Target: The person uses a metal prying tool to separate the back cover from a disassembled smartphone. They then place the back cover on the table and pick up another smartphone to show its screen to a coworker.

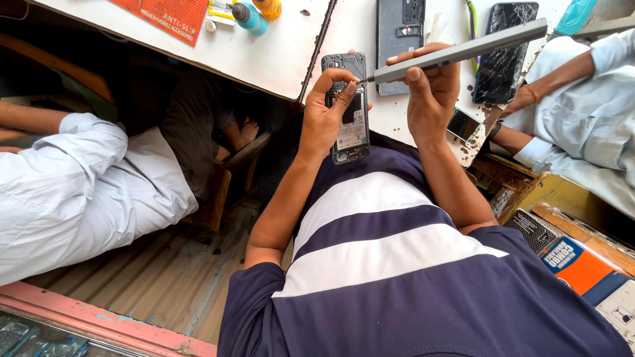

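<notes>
Gripping an opened phone by its sides, the left hand is closing its grip around the device, thumb lying across the exposed inner side, and is keeping it upright just off the near edge of the white surface. The right hand is wrapping its grip around a long grey electric screwdriver, fingers curled over the barrel, and is pressing the thin tip against the upper part of the phone, near the camera cutout. The tool's body is slanting up and away to the right. On the surface just beyond the hands, a detached grey back cover is lying flat, and further right a dark phone with a cracked screen is resting at an angle. A small dark phone-like part is sitting at the surface's edge beside the right wrist. At the far left, a teal-capped bottle is lying near an orange mat. Another person's arm in a pale sleeve is reaching in from the right, and a person in white clothing is sitting at the left.
</notes>
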